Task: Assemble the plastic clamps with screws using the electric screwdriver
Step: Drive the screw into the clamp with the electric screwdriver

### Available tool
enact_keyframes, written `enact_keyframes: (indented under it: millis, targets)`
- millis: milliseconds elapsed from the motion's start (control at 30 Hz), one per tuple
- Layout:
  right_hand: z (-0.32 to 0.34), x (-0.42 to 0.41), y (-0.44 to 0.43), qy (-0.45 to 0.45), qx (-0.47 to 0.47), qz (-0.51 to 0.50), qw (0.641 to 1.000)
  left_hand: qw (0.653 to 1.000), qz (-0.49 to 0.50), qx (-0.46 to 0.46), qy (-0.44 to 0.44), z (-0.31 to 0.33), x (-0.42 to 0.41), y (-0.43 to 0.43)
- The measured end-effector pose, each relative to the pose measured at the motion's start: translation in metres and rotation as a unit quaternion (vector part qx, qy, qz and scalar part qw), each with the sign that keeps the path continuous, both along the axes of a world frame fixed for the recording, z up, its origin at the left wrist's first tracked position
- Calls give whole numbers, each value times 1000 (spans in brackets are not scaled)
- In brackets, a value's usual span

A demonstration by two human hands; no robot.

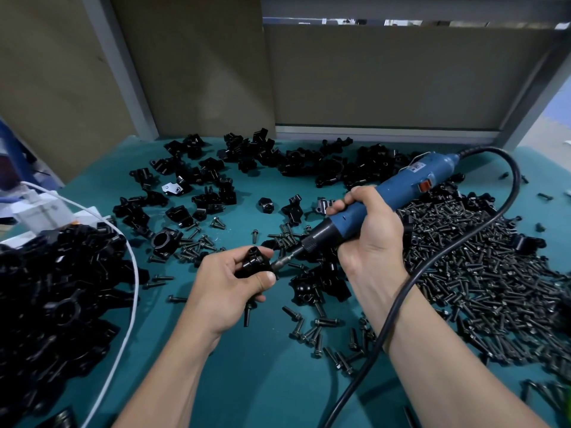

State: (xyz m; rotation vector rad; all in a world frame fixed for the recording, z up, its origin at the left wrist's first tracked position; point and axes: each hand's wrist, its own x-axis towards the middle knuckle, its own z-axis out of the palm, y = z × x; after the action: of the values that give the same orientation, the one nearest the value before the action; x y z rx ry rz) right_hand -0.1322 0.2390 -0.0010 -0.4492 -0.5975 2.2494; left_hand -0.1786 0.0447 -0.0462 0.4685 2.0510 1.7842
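My left hand (227,288) grips a black plastic clamp (255,261) just above the teal table. A black screw (246,313) also sticks out below its curled fingers. My right hand (367,239) grips the blue electric screwdriver (392,193), which slants down to the left. Its metal bit (282,261) touches the right side of the clamp. The screw under the bit is hidden.
Loose black screws (482,273) are heaped at the right and scattered in front. Black clamp parts (309,162) lie along the back, with a big pile (52,298) at the left. The screwdriver's black cable (398,304) loops over my right forearm. A white cable (129,304) crosses the left pile.
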Motion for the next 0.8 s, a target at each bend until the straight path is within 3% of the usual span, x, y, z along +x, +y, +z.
enact_keyframes:
  millis: [567,800]
  targets:
    - [-3,1,-1,-8,-25,-8,1000,999,5,20,-24,4,0,1]
    - [6,3,-2,37,31,15,999,996,-10,52,-71,6,-1,-1]
